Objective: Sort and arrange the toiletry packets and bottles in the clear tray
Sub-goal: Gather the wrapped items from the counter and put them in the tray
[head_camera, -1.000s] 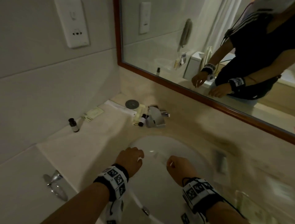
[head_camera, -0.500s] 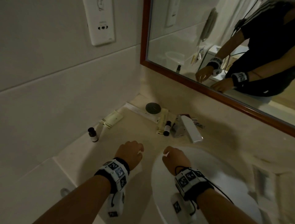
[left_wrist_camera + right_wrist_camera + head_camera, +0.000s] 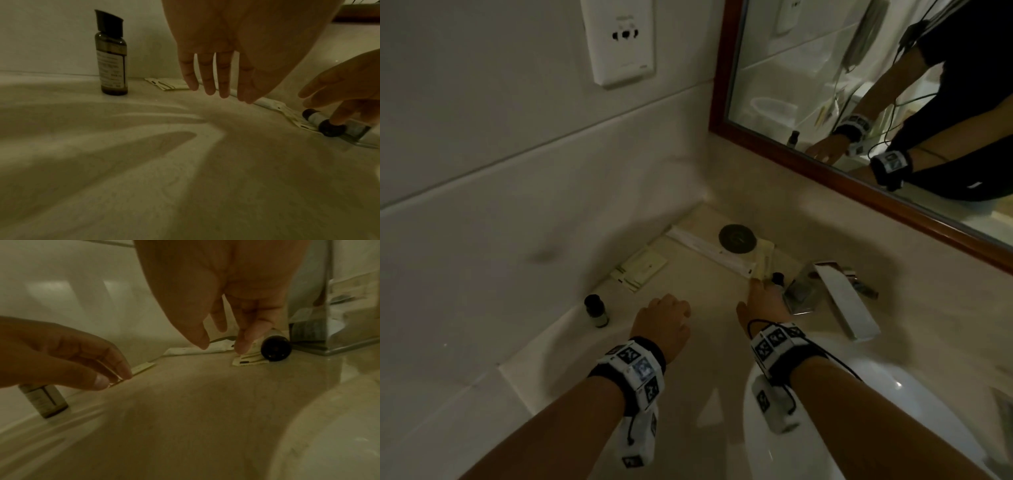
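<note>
A small dark bottle (image 3: 595,310) stands upright by the wall, left of my left hand (image 3: 664,318). That hand (image 3: 222,94) hovers over the counter with straight fingers and holds nothing. Cream packets (image 3: 643,267) lie near the wall, and a long white packet (image 3: 709,251) lies behind them. My right hand (image 3: 760,291) reaches down with spread fingers (image 3: 242,347) to a second bottle lying on its side (image 3: 275,348) on more cream packets (image 3: 246,361). One fingertip touches that bottle's dark end (image 3: 331,129). I cannot make out the clear tray.
A round dark disc (image 3: 737,238) lies in the back corner. The chrome faucet (image 3: 839,301) stands right beside the lying bottle. The white basin (image 3: 893,394) is under my right forearm. A wood-framed mirror (image 3: 825,171) and a wall socket (image 3: 619,41) are above.
Both hands moved forward from over the basin to the counter. Their curled fingers have straightened, and the right hand now reaches the lying bottle. My view swung left.
</note>
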{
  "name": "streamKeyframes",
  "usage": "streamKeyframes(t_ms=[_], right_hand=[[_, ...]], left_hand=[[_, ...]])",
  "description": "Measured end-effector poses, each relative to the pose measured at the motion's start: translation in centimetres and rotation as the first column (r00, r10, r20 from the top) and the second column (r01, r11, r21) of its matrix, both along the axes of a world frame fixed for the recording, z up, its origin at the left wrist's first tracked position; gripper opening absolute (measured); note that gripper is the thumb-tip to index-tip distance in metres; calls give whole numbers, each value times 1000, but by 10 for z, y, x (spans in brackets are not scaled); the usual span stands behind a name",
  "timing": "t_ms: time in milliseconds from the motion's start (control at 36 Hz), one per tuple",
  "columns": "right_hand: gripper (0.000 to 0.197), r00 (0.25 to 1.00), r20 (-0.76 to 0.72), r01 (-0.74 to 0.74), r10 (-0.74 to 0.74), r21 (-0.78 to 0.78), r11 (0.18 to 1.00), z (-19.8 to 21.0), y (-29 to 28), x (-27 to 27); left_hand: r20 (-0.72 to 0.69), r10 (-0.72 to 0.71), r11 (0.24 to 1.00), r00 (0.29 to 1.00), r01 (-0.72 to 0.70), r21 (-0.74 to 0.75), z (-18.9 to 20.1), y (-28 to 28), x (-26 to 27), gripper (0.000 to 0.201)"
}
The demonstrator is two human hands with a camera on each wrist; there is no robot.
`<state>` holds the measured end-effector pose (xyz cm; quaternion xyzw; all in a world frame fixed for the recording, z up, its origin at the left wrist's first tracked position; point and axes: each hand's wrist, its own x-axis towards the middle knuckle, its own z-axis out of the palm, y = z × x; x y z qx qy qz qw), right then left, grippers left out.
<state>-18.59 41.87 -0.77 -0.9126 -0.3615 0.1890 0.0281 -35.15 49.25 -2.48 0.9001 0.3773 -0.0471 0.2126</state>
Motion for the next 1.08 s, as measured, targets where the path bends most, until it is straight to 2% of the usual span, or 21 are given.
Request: streamKeyframes(t_ms=[167,250,500,583,722,945,1000,1083], right_hand=[[72,995,7,99,-99,-79,992,-18,20,5],[70,995,46,98,-93,-131,987,-24,24,11],[58,983,-12,182,-185,-123,976,-27,40,17],[57,981,-17,189,-193,-130,973,-24,44,22],[64,979,-25,194,-202,-180,964,-18,48,21],[77,985,-33,152,-167,-282,947,-16,45,16],[83,991,-9,125,-136,-327,937,-17,41,13],[85,993,5,118,-122,-302,946,-21,33,10]], left_hand=[[-28,14,1000,1000,-14,-7,-4,16,-1,32],[-30,20,1000,999,-21,-3,-7,22,-2,31],[-18,58,998,998,-58,39,-13,35,1,34],[-31,115,990,993,-112,88,-12,43,2,42],[-158,235,972,959,-232,38,-16,50,7,61],[-218,312,948,925,-317,12,-32,65,13,57],[-219,310,950,925,-311,32,-33,64,15,57],[-220,308,951,926,-297,82,-31,60,16,58]])
